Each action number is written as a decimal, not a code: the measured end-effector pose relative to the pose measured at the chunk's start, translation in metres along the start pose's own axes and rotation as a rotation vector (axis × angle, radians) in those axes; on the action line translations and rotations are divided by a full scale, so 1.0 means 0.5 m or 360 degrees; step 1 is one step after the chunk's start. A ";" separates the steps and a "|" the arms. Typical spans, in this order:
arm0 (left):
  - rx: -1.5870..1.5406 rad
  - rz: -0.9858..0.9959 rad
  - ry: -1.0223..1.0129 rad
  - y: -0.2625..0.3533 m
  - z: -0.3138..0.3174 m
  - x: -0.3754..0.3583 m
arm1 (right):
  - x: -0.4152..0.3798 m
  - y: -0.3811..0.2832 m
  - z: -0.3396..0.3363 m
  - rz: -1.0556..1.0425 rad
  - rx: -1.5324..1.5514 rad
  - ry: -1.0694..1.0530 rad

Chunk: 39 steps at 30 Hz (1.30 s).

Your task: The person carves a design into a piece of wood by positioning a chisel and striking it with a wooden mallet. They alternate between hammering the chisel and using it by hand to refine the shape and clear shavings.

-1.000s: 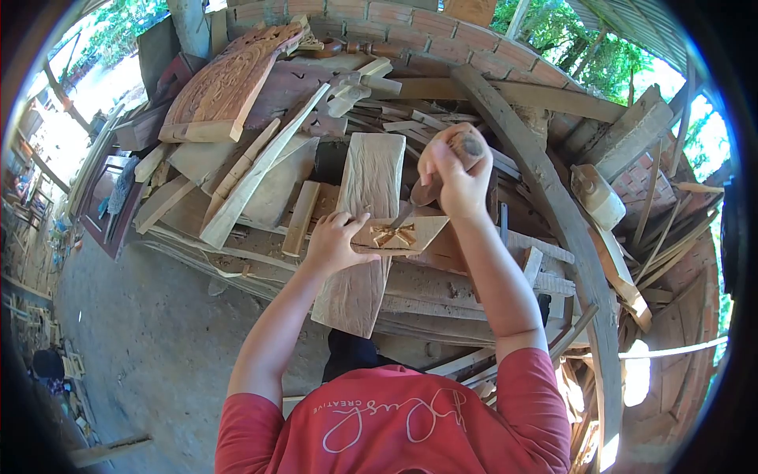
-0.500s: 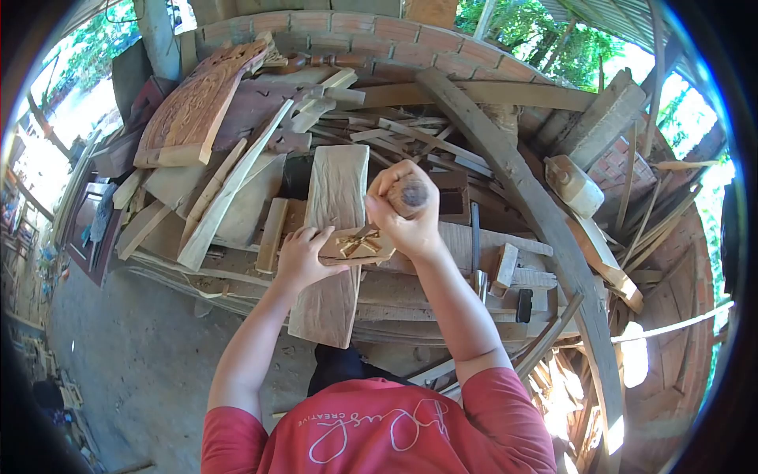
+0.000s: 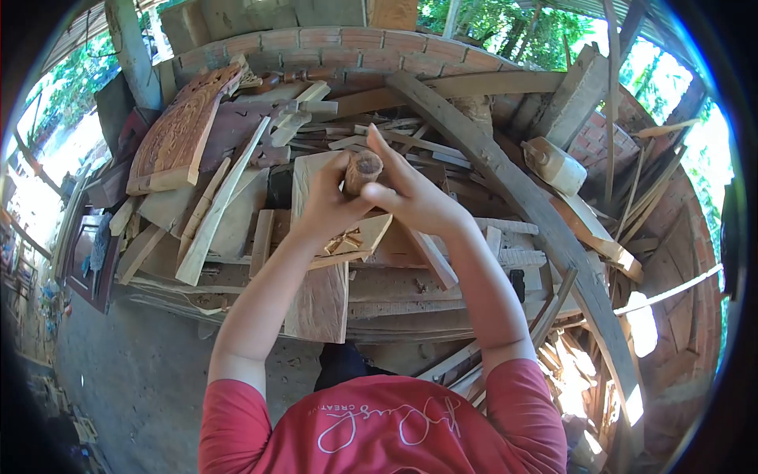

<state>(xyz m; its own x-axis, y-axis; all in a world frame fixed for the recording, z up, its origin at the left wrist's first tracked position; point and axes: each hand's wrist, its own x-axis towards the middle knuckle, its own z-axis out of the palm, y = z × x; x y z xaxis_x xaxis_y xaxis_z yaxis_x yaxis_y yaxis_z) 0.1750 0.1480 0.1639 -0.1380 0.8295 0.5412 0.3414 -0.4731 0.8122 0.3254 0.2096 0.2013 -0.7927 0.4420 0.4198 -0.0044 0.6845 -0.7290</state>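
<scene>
Block (image 3: 347,241): pale wood, slanted end at the right, carved recesses in its face; lies across the board (image 3: 317,304), below the hands. Its upper left part is hidden by the left hand and forearm. Board runs away from the person, near end toward the red shirt (image 3: 383,430).

Handle (image 3: 365,167): round, brown wooden end faces the camera, between the two hands, above the block's upper edge. Its lower part is covered by the hands; contact with the block cannot be told.

Left hand (image 3: 333,196): fingers curled about the handle's left side, thumb toward the right hand. Right hand (image 3: 404,188): fingers straight, pressed together, pointing away from the person; thumb apart from them, at the handle's lower edge, close to the left thumb.

Right of the block: a slanting wood strip (image 3: 431,259), partly behind the right forearm. Left of the board: a short upright batten (image 3: 262,241). Farther left: a long pale slat (image 3: 225,201), then a carved panel (image 3: 180,138). Right side: a long beam (image 3: 513,186) slopes down past a plastic bottle (image 3: 557,166). Brick wall (image 3: 316,49) behind.
</scene>
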 end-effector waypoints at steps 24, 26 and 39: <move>0.0117 0.0202 0.0520 -0.014 0.055 0.000 | -0.412 0.205 0.136 0.2000 -0.0938 -0.0208; 0.0099 0.0187 0.0537 -0.014 0.055 -0.002 | -0.434 0.278 0.127 0.1839 -0.0627 0.0028; 0.0189 0.0021 0.0444 -0.017 0.056 0.014 | -0.108 -0.090 -0.148 0.0188 0.0619 0.0633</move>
<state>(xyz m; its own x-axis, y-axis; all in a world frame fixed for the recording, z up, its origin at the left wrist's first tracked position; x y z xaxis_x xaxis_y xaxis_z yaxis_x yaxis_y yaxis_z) 0.1970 0.1663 0.1548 -0.3770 0.7022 0.6039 0.4491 -0.4317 0.7823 0.4136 0.1979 0.2511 -0.5113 0.7383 0.4400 -0.2136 0.3867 -0.8971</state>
